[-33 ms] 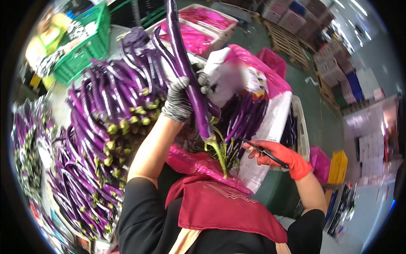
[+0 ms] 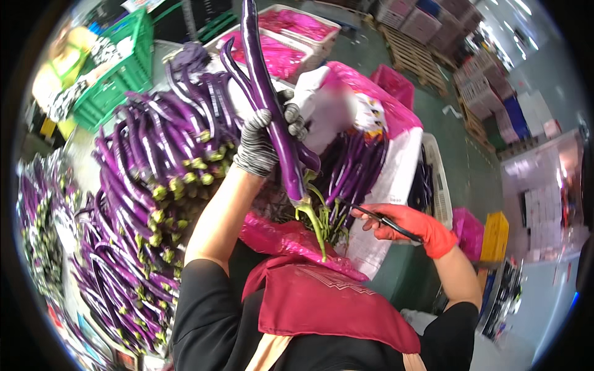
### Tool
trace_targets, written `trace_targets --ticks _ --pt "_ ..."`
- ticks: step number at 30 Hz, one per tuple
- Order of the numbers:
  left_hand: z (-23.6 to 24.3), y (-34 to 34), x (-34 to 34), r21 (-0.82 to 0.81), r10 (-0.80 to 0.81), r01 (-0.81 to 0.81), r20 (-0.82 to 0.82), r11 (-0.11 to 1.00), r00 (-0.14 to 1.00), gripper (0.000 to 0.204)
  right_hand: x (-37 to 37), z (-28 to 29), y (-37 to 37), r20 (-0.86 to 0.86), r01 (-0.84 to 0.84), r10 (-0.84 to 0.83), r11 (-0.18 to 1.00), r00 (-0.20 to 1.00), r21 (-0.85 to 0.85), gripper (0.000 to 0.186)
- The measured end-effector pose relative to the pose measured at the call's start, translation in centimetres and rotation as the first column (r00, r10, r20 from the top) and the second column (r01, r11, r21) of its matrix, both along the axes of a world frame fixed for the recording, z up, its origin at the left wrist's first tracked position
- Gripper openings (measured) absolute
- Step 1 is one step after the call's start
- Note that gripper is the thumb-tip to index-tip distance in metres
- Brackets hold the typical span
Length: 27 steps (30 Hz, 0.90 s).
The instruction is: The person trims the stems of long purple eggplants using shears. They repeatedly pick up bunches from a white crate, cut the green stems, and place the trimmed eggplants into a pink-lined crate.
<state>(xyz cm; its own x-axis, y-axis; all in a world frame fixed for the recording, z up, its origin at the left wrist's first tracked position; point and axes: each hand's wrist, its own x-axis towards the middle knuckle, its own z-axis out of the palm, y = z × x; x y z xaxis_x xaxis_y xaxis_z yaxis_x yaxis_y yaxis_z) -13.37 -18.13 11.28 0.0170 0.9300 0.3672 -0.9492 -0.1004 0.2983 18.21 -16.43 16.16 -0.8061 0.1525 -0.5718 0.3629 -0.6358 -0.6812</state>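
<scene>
The worker's left hand (image 2: 258, 145), in a striped glove, is closed around long purple eggplants (image 2: 266, 93) held above the lined crate (image 2: 440, 191), a green stem (image 2: 317, 229) pointing apron-ward. The red-gloved right hand (image 2: 405, 224) grasps slim dark scissors (image 2: 399, 229) near the stems. I'd keep the bunch steady, fingers clear of the blades. Leftward, more eggplants lie in a big heap (image 2: 124, 201).

Place: prob. a veg. packing workshop/warehse.
Eggplants (image 2: 145, 145): many, in big heaps
White crates (image 2: 329, 46): w/ pink film (image 2: 281, 57)
Wooden pallet (image 2: 413, 59): w/ stacked boxes (image 2: 408, 17)
Co-worker (image 2: 52, 77): 1 person, at green crate (image 2: 114, 98)
Lamps (image 2: 523, 7): long, up at ceiling
</scene>
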Motion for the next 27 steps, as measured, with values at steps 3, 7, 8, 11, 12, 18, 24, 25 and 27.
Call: trace_targets --ticks 3,7,8,11,12,18,24,25,27 --pt "0.1 2.1 2.0 -0.001 -0.062 0.062 -0.04 0.998 0.997 0.052 0.4 2.4 0.5 0.237 -0.417 0.352 0.635 0.905 0.65 0.061" --pt "0.4 4.0 5.1 0.031 -0.198 0.2 -0.072 0.979 0.978 0.055 0.7 2.0 1.3 0.295 -0.535 0.495 0.462 0.817 0.707 0.066" --pt "0.6 4.3 5.7 0.056 -0.237 0.242 -0.083 0.969 0.968 0.054 0.3 2.8 1.1 0.341 -0.569 0.473 0.516 0.812 0.64 0.068" --pt "0.4 5.0 7.5 0.088 -0.32 0.328 -0.096 0.941 0.943 0.055 -0.2 2.6 1.6 0.377 -0.611 0.49 0.522 0.786 0.595 0.069" --pt "0.5 5.1 8.0 0.075 -0.335 0.345 -0.116 0.936 0.935 0.055 0.1 1.2 1.7 0.292 -0.54 0.507 0.455 0.811 0.708 0.068" --pt "-0.5 6.4 9.3 0.066 -0.348 0.362 -0.156 0.93 0.924 0.056 0.5 0.2 1.2 0.278 -0.431 0.345 0.533 0.897 0.729 0.049" --pt "-2.8 7.0 8.6 -0.027 -0.241 0.242 -0.25 0.97 0.938 0.059 2.7 -3.3 -0.3 0.448 -0.454 0.082 0.215 0.89 0.865 0.034" --pt "-3.0 7.0 8.3 -0.015 -0.26 0.262 -0.201 0.965 0.945 0.058 3.5 -4.4 -0.3 0.386 -0.386 0.059 0.277 0.921 0.88 0.035" --pt "-3.3 7.1 7.9 0.014 -0.306 0.308 -0.09 0.951 0.948 0.057 4.2 -4.3 -0.8 0.285 -0.232 -0.038 0.482 0.958 0.845 0.037"
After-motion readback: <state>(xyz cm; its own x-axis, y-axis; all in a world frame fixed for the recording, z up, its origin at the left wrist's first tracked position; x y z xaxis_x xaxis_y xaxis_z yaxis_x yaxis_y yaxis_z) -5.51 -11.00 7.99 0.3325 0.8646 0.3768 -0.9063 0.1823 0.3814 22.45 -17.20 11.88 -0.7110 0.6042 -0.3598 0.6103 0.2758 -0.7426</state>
